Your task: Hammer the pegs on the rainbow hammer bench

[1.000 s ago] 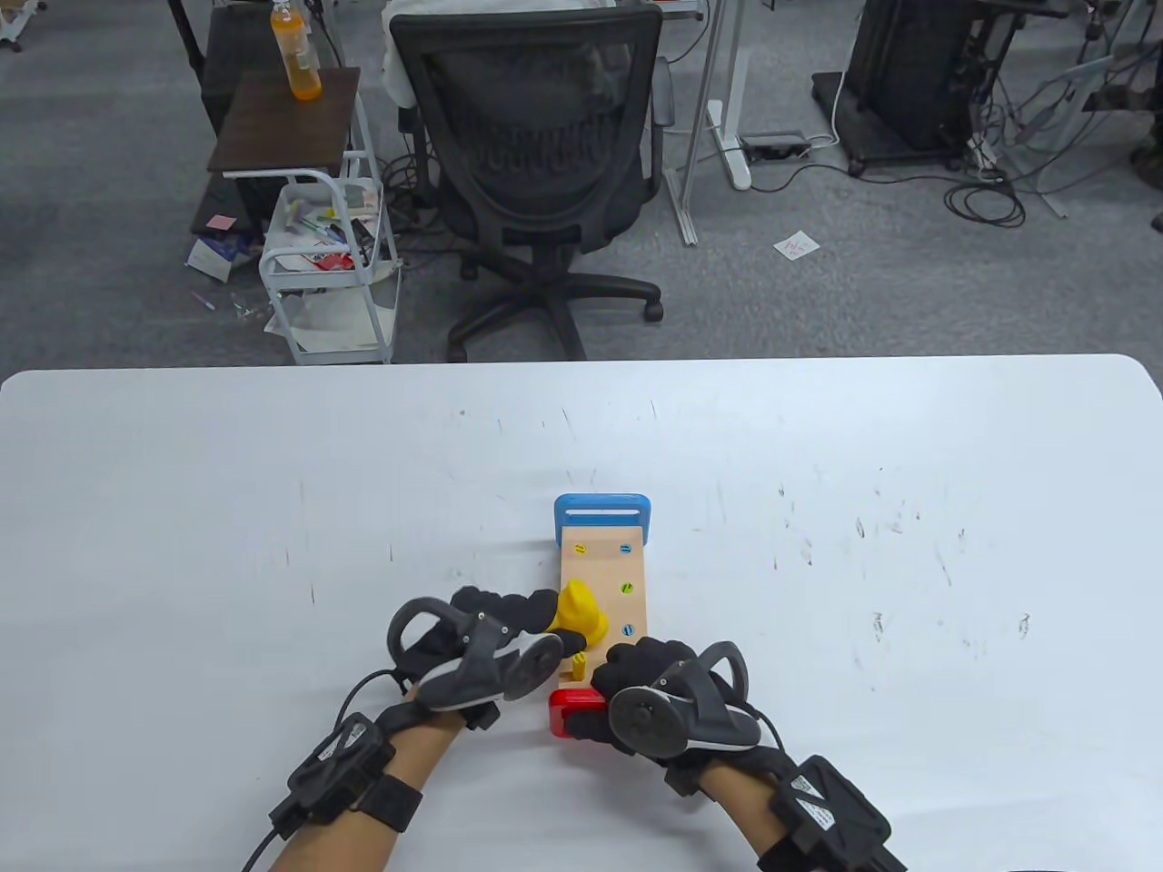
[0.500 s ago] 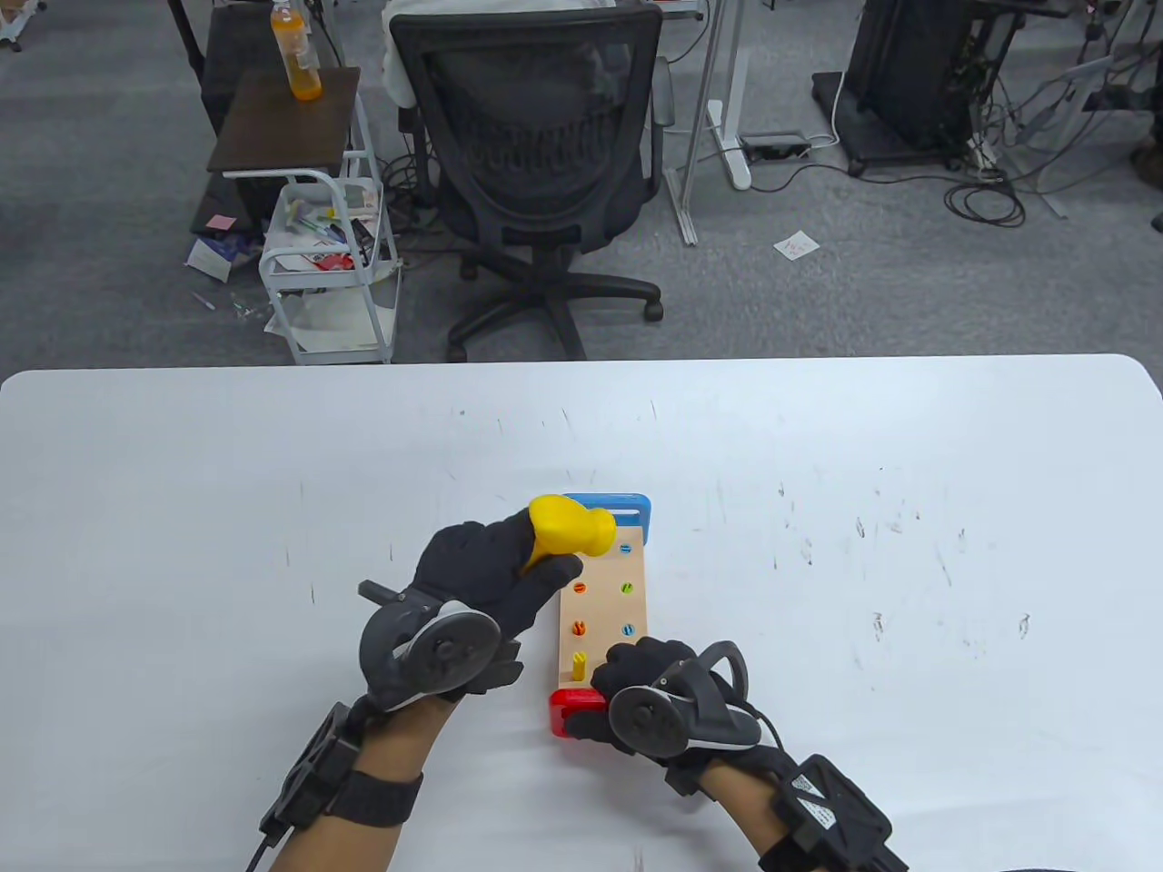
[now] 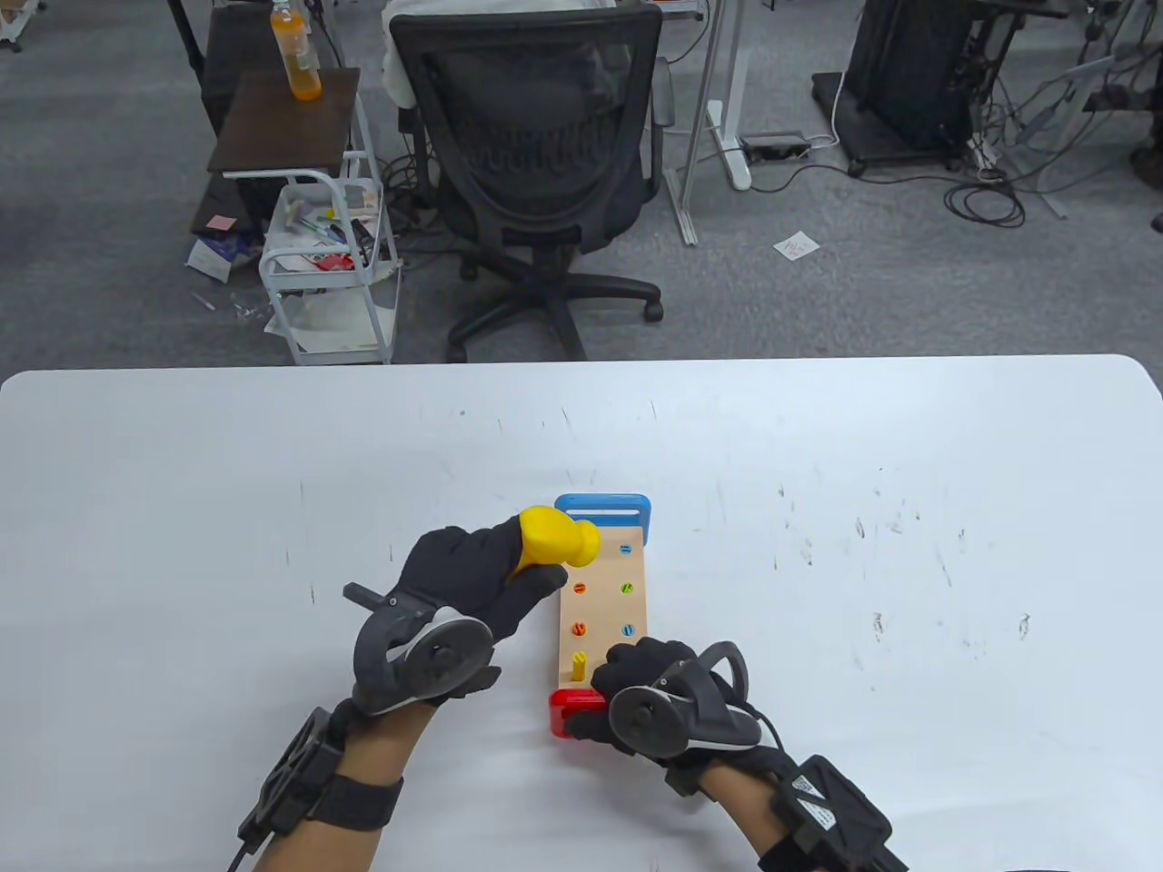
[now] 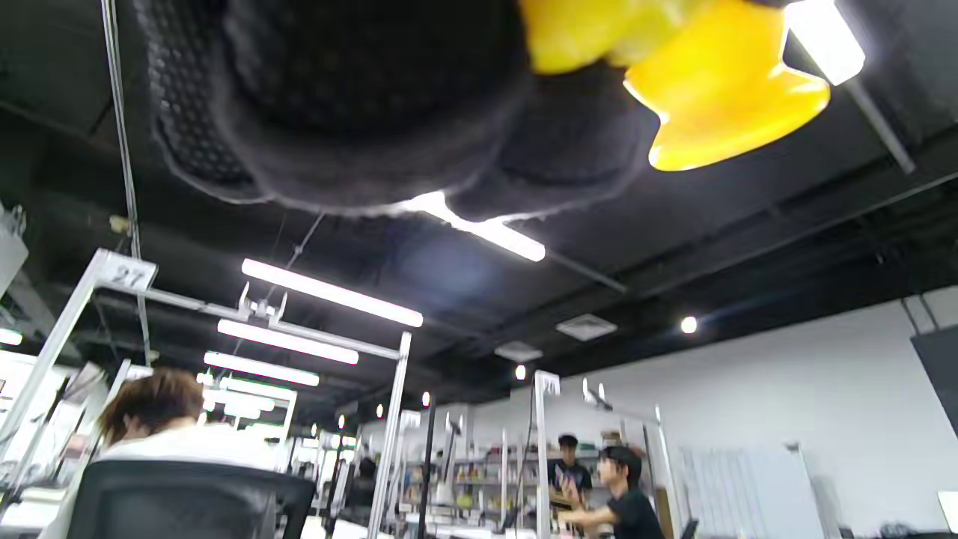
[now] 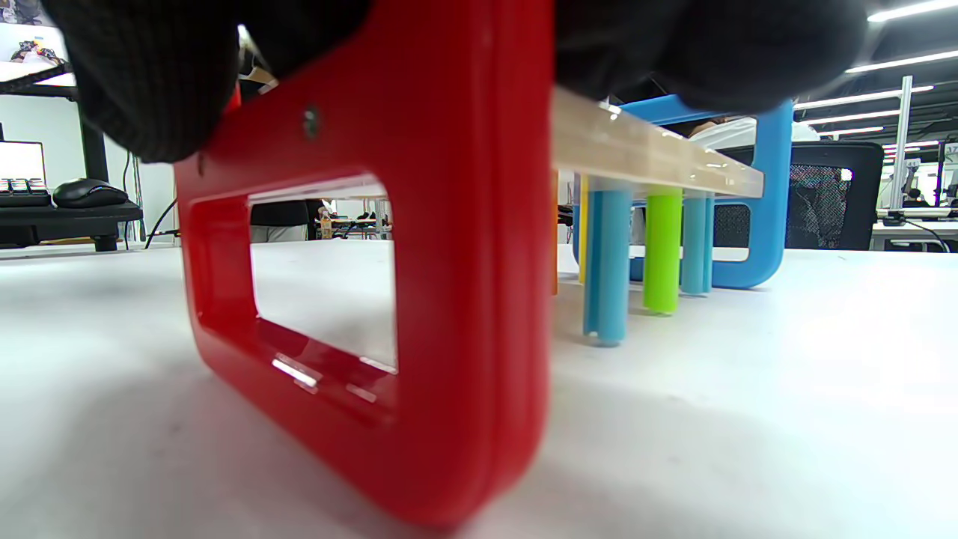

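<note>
The hammer bench (image 3: 604, 604) is a wooden board between a blue end (image 3: 603, 506) and a red end (image 3: 571, 713), lying mid-table. Several coloured pegs sit flush in the board; one yellow peg (image 3: 578, 666) stands proud near the red end. My left hand (image 3: 491, 572) grips the yellow hammer (image 3: 556, 538), raised over the bench's far left corner. The left wrist view shows the hammer head (image 4: 722, 93) under my gloved fingers (image 4: 359, 105). My right hand (image 3: 636, 677) holds the red end (image 5: 404, 284) down; pegs (image 5: 662, 251) hang below the board there.
The white table (image 3: 909, 545) spreads wide on both sides of the bench. Beyond its far edge stand a black office chair (image 3: 545, 163), a white cart (image 3: 332, 263) and a small side table with an orange bottle (image 3: 295, 50). People sit at desks in the left wrist view.
My left hand lifted the hammer from the near orange peg, now flush, up to the bench's far left corner, then drifted slightly left. The right hand stayed on the red end.
</note>
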`<control>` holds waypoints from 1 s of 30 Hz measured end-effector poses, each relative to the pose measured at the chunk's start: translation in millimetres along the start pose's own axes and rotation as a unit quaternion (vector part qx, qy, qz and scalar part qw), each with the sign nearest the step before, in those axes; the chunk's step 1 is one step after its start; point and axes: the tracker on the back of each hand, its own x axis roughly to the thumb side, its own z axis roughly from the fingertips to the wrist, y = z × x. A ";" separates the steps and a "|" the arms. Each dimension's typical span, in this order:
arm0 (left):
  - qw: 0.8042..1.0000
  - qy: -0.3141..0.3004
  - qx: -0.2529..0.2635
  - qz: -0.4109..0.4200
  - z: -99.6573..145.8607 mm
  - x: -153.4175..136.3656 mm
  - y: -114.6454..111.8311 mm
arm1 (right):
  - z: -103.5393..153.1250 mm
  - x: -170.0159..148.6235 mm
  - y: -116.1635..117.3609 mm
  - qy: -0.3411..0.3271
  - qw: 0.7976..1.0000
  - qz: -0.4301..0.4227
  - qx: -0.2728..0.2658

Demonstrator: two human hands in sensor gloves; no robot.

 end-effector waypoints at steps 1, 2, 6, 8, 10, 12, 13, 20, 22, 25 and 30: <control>1.000 0.002 -0.007 0.006 1.7 0.2 -3.3 | 0.0 0.0 0.0 0.000 1.000 0.000 0.000; 0.999 0.003 -0.032 0.014 5.4 0.6 -15.2 | -0.1 -0.1 0.0 0.000 1.000 0.000 0.000; 0.939 -0.068 -0.309 -0.135 42.0 2.6 -107.6 | -0.1 0.0 -0.1 0.001 1.000 0.001 0.000; 0.963 -0.060 -0.238 -0.111 43.7 -3.5 -109.9 | 0.1 -0.1 -0.1 0.003 1.000 0.001 0.001; 0.958 -0.040 -0.266 -0.097 31.1 -4.1 -89.7 | 0.0 -0.5 0.1 0.002 1.000 0.001 0.001; 0.981 -0.050 -0.170 -0.083 15.1 -1.4 -63.4 | -0.2 -0.6 0.2 0.002 1.000 0.000 0.000; 0.987 -0.046 -0.136 -0.072 8.7 2.1 -46.0 | -0.2 -0.6 0.3 0.001 1.000 0.000 0.001; 0.995 -0.069 0.027 -0.071 5.6 8.3 2.0 | -0.3 -0.5 0.4 0.000 1.000 0.000 0.001; 0.993 -0.081 -0.030 -0.082 14.7 5.4 -25.8 | -0.2 -0.4 0.4 0.001 1.000 0.000 0.001; 0.924 -0.182 -0.255 -0.220 54.5 0.8 -113.9 | -0.1 -0.2 0.7 0.001 1.000 0.000 0.001; 0.973 -0.100 -0.163 -0.132 36.4 -11.1 -84.0 | 0.1 0.0 0.7 0.002 1.000 0.001 0.001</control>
